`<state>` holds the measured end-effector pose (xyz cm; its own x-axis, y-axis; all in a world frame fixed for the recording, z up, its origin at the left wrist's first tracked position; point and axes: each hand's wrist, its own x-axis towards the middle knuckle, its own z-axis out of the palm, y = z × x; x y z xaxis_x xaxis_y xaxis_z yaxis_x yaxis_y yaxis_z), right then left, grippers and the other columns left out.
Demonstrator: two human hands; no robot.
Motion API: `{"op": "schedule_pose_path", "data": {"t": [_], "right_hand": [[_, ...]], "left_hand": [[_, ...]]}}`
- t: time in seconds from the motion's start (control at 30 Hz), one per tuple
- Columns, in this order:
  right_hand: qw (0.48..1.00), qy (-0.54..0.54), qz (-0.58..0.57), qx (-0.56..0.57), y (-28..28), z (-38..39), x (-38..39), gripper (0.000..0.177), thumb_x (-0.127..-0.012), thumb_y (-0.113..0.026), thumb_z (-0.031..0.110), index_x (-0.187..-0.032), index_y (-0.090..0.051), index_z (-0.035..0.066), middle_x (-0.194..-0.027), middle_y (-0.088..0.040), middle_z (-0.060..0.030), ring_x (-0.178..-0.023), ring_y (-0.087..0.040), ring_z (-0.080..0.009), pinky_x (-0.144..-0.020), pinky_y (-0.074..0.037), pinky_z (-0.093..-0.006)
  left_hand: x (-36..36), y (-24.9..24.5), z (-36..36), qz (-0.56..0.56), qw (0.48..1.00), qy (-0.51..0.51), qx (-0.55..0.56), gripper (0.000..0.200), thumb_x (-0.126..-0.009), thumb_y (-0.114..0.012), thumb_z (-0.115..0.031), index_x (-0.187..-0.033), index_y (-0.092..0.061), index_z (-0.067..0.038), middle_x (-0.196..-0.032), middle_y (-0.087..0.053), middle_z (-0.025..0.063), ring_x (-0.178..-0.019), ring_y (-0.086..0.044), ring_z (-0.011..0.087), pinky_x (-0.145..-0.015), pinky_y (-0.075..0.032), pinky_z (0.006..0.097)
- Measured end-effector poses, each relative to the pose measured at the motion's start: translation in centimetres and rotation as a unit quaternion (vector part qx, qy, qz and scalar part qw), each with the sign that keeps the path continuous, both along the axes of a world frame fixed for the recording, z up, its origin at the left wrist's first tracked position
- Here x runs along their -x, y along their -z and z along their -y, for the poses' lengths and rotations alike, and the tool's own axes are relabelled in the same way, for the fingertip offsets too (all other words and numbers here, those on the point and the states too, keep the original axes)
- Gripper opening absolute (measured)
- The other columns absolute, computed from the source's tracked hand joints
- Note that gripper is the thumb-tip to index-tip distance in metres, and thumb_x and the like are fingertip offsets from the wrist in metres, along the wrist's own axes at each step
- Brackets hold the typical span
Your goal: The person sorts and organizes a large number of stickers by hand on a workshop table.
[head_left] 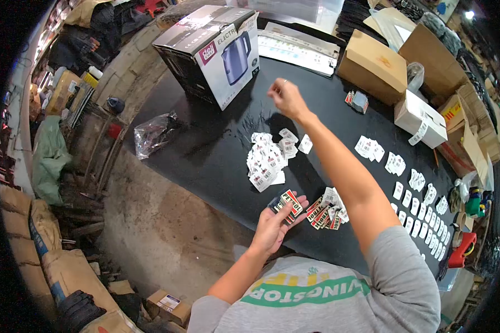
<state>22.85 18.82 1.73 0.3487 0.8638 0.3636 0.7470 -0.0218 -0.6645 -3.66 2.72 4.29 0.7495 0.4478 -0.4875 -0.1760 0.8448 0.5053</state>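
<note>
My left hand (273, 226) is closed around a small stack of PETROL labels (290, 204), with the thumb across the top one. Out over the table my right hand (288, 99) is raised, its fingers curled together; whatever they may pinch is too small to see. Thin black strings (254, 123) lie spread on the table just beside that hand. Between the two hands sits a heap of white barcode tags (265, 161), a few lying loose at its right. Close to my left hand is a pile of PETROL labels (322, 215) with white tags on them.
A boxed electric kettle (228, 61) stands at the far left of the black table (200, 161), near a crumpled plastic bag (153, 133). Rows of white tags (422, 213) cover the right side. Open cardboard boxes (372, 64) and a white box (420, 117) line the back right.
</note>
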Motion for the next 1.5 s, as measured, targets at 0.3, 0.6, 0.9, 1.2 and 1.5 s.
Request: {"op": "schedule_pose_path", "data": {"t": [0.3, 0.6, 0.9, 1.2, 1.5], "right_hand": [[0.951, -0.066, -0.27, -0.136, -11.8, 13.2, 2.3, 0.014, -0.081, -0.058, -0.005, -0.091, -0.067, -0.001, -0.078, -0.067, -0.0065, -0.067, -0.062, -0.0098, -0.059, -0.05, -0.0246], [0.981, -0.082, -0.172, -0.041, -10.9, 21.5, 9.8, 0.013, -0.076, -0.065, -0.004, -0.088, -0.067, 0.0, -0.077, -0.064, -0.011, -0.068, -0.064, -0.0176, -0.059, -0.049, -0.0263], [0.986, -0.015, -0.16, -0.041, -10.3, 22.6, 10.9, 0.008, -0.08, -0.064, -0.004, -0.087, -0.066, -0.003, -0.076, -0.063, -0.007, -0.063, -0.064, -0.0106, -0.056, -0.05, -0.022], [0.976, 0.009, -0.217, -0.034, -10.9, 22.9, 11.2, 0.009, -0.078, -0.065, -0.001, -0.087, -0.065, -0.003, -0.076, -0.064, -0.0106, -0.069, -0.064, -0.0161, -0.061, -0.051, -0.027], [0.895, -0.039, -0.444, -0.012, -12.9, 25.2, 8.7, 0.015, -0.087, -0.065, 0.009, -0.09, -0.067, -0.005, -0.077, -0.068, -0.0072, -0.065, -0.065, -0.0095, -0.058, -0.052, -0.0212]], "left_hand": [[-1.6, -1.1, -1.4, -0.034, 0.992, -0.019, -0.12, 0.026, -0.089, -0.063, -0.013, -0.109, -0.058, 0.003, -0.106, -0.065, 0.0195, -0.096, -0.066, 0.0269, -0.08, -0.056, 0.0341], [-3.4, -3.0, -1.7, -0.032, 0.95, -0.147, -0.275, 0.013, -0.079, -0.071, 0.002, -0.092, -0.068, 0.001, -0.085, -0.069, 0.006, -0.072, -0.065, 0.0113, -0.067, -0.054, 0.0235], [-3.3, -2.7, -0.8, -0.089, 0.892, -0.178, -0.406, 0.008, -0.077, -0.074, 0.001, -0.077, -0.067, 0.001, -0.073, -0.063, -0.0026, -0.066, -0.053, 0.0016, -0.058, -0.044, 0.0178], [-3.5, -2.7, -0.6, -0.097, 0.823, -0.191, -0.527, 0.01, -0.075, -0.074, 0.004, -0.08, -0.067, 0.001, -0.074, -0.065, -0.0015, -0.068, -0.056, 0.0031, -0.062, -0.046, 0.0191], [-5.2, -5.2, -0.7, -0.059, 0.598, -0.208, -0.772, 0.019, -0.067, -0.072, 0.009, -0.082, -0.068, -0.001, -0.081, -0.07, 0.0109, -0.07, -0.068, 0.0211, -0.063, -0.051, 0.027]]}}
